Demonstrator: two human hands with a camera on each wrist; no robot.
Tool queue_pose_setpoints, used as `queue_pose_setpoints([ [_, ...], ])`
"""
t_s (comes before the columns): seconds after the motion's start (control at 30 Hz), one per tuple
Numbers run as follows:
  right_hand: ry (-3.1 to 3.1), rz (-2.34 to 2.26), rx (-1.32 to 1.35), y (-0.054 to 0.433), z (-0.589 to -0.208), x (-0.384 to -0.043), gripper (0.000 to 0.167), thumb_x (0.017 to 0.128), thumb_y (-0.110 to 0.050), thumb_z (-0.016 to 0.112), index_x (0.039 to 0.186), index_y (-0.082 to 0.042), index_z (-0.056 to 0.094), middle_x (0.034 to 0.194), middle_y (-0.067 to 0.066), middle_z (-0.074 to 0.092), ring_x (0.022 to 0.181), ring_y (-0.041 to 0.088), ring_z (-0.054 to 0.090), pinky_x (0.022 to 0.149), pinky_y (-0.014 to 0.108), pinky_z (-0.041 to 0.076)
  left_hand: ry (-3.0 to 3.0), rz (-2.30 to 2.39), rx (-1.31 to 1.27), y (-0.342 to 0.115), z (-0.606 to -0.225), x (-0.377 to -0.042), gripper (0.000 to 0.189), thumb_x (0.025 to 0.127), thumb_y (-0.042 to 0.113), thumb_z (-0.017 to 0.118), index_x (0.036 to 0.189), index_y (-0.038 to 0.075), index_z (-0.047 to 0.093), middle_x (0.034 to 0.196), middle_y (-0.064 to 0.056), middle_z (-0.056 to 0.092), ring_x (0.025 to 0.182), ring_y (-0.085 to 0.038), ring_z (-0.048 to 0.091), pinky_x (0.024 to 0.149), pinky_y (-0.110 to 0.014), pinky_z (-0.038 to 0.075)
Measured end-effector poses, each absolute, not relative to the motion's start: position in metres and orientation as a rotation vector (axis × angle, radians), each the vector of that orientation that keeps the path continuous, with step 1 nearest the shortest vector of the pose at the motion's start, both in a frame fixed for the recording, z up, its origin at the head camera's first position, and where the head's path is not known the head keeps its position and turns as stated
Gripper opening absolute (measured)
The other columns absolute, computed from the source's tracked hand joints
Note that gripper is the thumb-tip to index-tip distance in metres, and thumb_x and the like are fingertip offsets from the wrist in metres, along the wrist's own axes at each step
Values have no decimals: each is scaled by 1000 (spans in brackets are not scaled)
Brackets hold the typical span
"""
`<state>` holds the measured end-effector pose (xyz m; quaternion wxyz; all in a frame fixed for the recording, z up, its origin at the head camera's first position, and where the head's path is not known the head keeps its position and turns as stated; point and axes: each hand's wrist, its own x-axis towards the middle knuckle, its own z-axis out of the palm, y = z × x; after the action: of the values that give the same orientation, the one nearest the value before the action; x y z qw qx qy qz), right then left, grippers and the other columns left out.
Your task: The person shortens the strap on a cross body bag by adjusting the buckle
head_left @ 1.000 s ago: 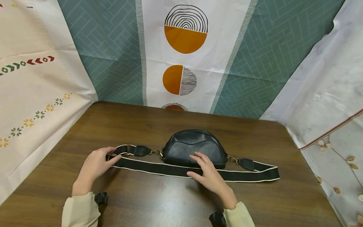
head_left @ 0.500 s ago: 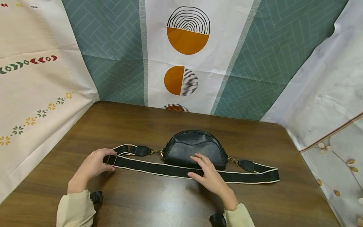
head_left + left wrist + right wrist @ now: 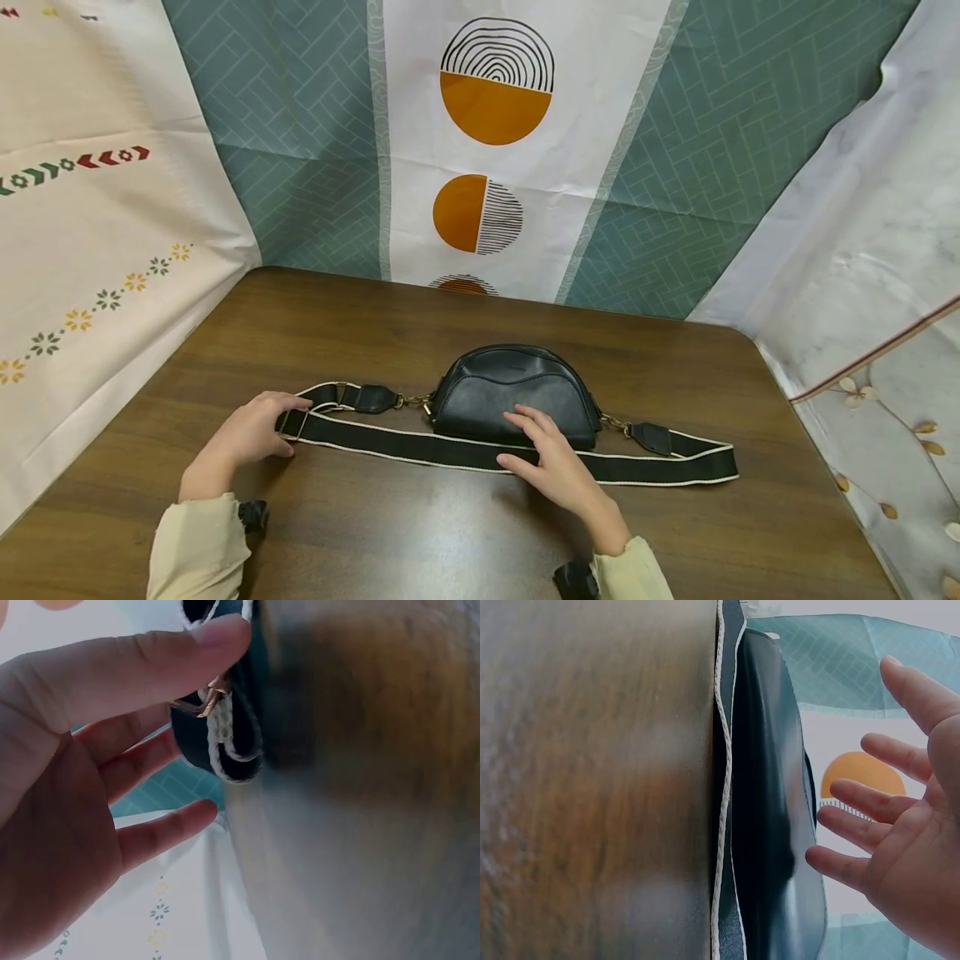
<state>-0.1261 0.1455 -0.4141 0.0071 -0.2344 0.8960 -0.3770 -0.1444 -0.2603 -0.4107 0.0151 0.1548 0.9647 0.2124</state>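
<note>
A black half-moon leather bag [image 3: 517, 392] stands on the table. Its black strap with white edging [image 3: 420, 443] is stretched in front of it, joined by brass-coloured clips at both sides. My left hand [image 3: 251, 433] is around the strap's left looped end, fingertips on the far side and thumb on the near side. The metal buckle [image 3: 214, 697] shows close by the thumb in the left wrist view; contact there is unclear. My right hand [image 3: 555, 462] hovers before the bag with fingers spread, holding nothing. In the right wrist view, the fingers [image 3: 855, 829] are apart from the bag [image 3: 769, 802].
The brown wooden table [image 3: 390, 533] has cloths hanging along its left, back and right edges. A white patterned cloth [image 3: 82, 250] borders the left side. Dark camera mounts sit at both wrists.
My left thumb has gone from over the strap to its near side, uncovering more of the buckle. The left hand has shifted slightly left. My right hand and the bag stay put.
</note>
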Motion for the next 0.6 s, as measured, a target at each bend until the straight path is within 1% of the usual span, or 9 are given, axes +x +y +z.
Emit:
queue_pose_setpoints([
  [0.1,2809,-1179,-732,146,-414,-126,57,82,-39,61,128,-8,48,135,12,37,123,29,33,93,52,31,3024,619,480,-258,-413,-147,59,50,-2,80,106,-3,61,104,-23,57,99,-43,49,77,-53,40],
  [0.3,2809,-1185,-720,148,-415,-126,57,82,-40,61,128,-9,48,135,11,37,123,29,33,92,52,32,3047,570,490,-253,-413,-149,54,50,-9,77,102,-5,61,101,-24,58,95,-42,52,73,-51,43],
  [0.6,2797,-1184,-724,148,-415,-126,57,82,-41,60,128,-8,48,135,12,37,123,29,33,92,52,32,3045,492,500,-252,-413,-149,54,51,-9,77,103,-4,61,102,-24,58,95,-42,52,73,-51,43],
])
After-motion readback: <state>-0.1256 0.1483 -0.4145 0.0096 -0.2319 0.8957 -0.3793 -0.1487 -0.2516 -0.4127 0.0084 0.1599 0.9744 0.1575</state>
